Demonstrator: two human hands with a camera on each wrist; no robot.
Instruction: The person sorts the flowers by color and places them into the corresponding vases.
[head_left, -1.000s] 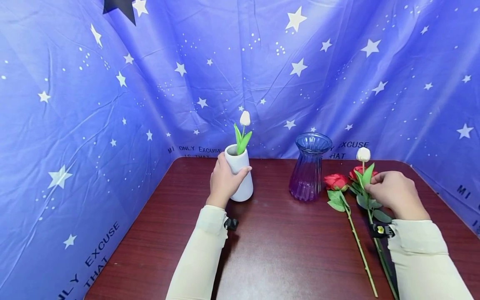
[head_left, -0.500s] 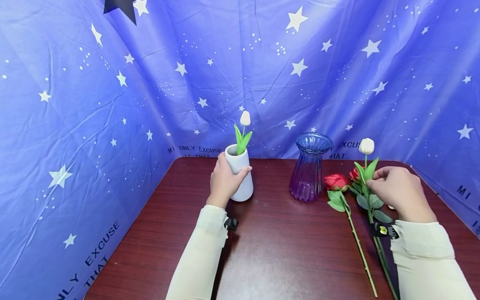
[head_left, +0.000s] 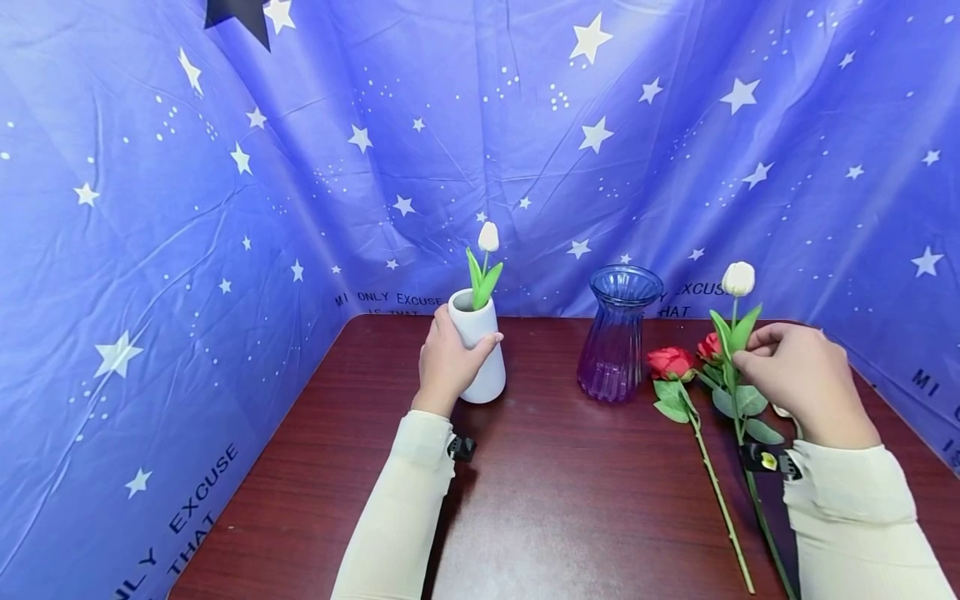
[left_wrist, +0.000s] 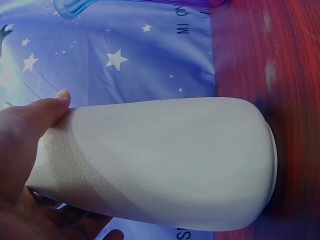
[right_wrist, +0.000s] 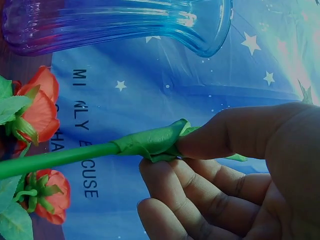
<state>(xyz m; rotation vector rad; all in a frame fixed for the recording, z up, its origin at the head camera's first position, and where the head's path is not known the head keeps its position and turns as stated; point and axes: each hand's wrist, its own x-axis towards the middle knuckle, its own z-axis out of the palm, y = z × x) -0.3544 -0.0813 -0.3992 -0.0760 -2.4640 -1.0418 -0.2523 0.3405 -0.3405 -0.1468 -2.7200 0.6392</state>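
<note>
My left hand (head_left: 447, 360) grips the upper part of a white vase (head_left: 486, 367), which stands on the table with a white tulip (head_left: 488, 237) in it. In the left wrist view, the thumb and fingers of the hand (left_wrist: 25, 145) lie around the narrow end of the vase (left_wrist: 165, 160). My right hand (head_left: 806, 379) pinches a second white tulip (head_left: 738, 279) by its leaves, above two red roses. The right wrist view shows thumb and fingers of the hand (right_wrist: 225, 175) closed on the green leaf base (right_wrist: 150, 141), the stem (right_wrist: 60, 159) stretching left.
A blue-purple glass vase (head_left: 617, 342) stands between the hands. Right of it, one red rose (head_left: 671, 364) lies with its stem toward the front; another (head_left: 709, 346) lies partly behind the tulip. A starry blue cloth (head_left: 420, 183) hangs around the dark red table (head_left: 555, 492).
My right hand has risen slightly and moved a little right, lifting the pinched tulip higher over the roses. The left hand and white vase have stayed in place.
</note>
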